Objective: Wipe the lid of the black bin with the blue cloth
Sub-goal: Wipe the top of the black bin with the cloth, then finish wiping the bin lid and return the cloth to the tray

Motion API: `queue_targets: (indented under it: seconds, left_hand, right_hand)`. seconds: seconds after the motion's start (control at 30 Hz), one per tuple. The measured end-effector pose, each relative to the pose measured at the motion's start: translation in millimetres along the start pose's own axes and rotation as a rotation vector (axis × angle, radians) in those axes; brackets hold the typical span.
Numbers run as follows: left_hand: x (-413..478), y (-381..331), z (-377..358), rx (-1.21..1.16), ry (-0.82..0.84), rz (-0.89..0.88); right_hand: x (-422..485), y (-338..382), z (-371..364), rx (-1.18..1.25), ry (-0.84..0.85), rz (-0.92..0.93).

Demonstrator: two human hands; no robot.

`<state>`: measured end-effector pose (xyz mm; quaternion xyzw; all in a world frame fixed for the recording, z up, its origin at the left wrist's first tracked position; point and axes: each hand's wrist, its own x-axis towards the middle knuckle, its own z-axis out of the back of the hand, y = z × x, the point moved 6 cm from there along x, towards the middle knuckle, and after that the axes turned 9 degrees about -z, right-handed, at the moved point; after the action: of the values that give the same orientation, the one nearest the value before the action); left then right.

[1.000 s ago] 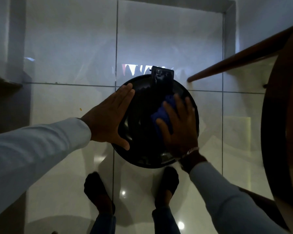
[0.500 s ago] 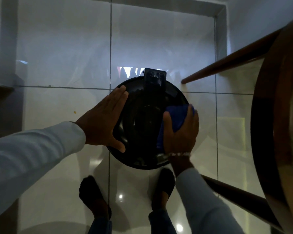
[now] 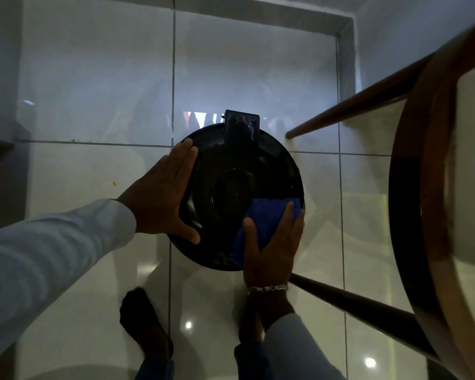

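Note:
The black bin's round glossy lid (image 3: pixel 231 171) fills the middle of the head view, with its hinge bracket at the far edge. My left hand (image 3: pixel 162 198) lies flat against the lid's left rim, fingers together and thumb spread, holding nothing. At the lid's near right rim my right hand (image 3: pixel 272 248) presses the blue cloth (image 3: pixel 261 220) onto the surface. Fingers and thumb clamp the cloth, which sticks out above and left of the hand.
A round wooden table (image 3: pixel 433 215) looms close on the right, with two brown legs (image 3: pixel 348 111) slanting toward the bin. Glossy white floor tiles (image 3: pixel 93 78) surround the bin. My two feet (image 3: pixel 143 322) stand just below it.
My right hand has slid the blue cloth from the lid's centre to its right side and then down to the near right rim. My left hand has stayed on the left rim.

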<state>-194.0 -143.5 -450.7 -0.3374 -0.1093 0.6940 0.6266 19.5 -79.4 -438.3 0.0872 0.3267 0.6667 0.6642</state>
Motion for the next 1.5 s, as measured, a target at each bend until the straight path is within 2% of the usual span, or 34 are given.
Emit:
queue_targets:
  seconds: [0.13,0.2,0.33,0.4,0.47,0.6,0.67,0.7,0.8,0.87,0.93,1.0,1.1,1.17,1.2,1.3,1.37,1.43,1.5]
  left_hand:
    - [1,0,-1,0.000,-0.007,-0.003]
    - [1,-1,0,0.003,-0.014,-0.007]
    - [-1,-2,0,0.037,-0.008,-0.022]
    - [-1,-1,0,0.044,0.003,-0.007]
    - [-3,2,-1,0.075,0.003,0.019]
    - [-8,-5,1,0.190,0.004,0.061]
    - [-14,-24,4,0.162,-0.034,0.069]
    - [-17,-37,4,0.047,-0.106,0.068]
    - [-26,-92,16,-0.629,-0.376,0.176]
    - [-24,-127,25,-0.951,-0.479,0.253]
    - [-19,-154,45,-1.104,-0.542,0.276]
    - [-14,-178,75,-1.259,-0.573,0.255]
    - [-1,-225,111,-1.589,-0.438,0.098]
    - [11,-258,129,-1.595,-0.372,0.025]
    - [18,-275,134,-1.516,-0.388,0.025]
    - [41,-320,134,-1.252,-0.540,0.180]
    - [55,-349,125,-1.163,-0.514,0.269]
    - [65,-369,116,-1.076,-0.438,0.286]
    - [68,-377,115,-0.976,-0.459,0.267]
  right_hand:
    - [-22,22,-19,-0.096,-0.017,0.104]
    - [-31,38,-31,-0.214,0.036,0.270]
    - [-34,45,-41,-0.356,0.249,0.652]
    - [-30,29,-31,-0.461,0.282,0.765]
    - [-25,11,-15,-0.505,0.296,0.804]
    - [-7,2,18,-0.382,0.306,0.640]
    - [-2,14,27,-0.297,0.256,0.572]
    - [0,22,33,-0.236,0.225,0.534]
    - [1,56,59,-0.075,0.166,0.444]
    - [-8,84,84,0.024,0.159,0.452]
    - [-20,108,117,0.114,0.140,0.470]
    - [-25,123,161,0.275,0.138,0.396]
    - [-11,122,231,0.772,0.232,0.136]
    - [6,104,260,1.057,0.303,-0.134]
    - [15,95,275,1.094,0.298,-0.200]
    - [49,77,321,0.784,0.081,-0.128]
    - [79,71,339,0.531,-0.008,-0.037]
    - [112,68,340,0.351,0.026,-0.010]
    - [140,64,328,0.217,0.100,0.025]
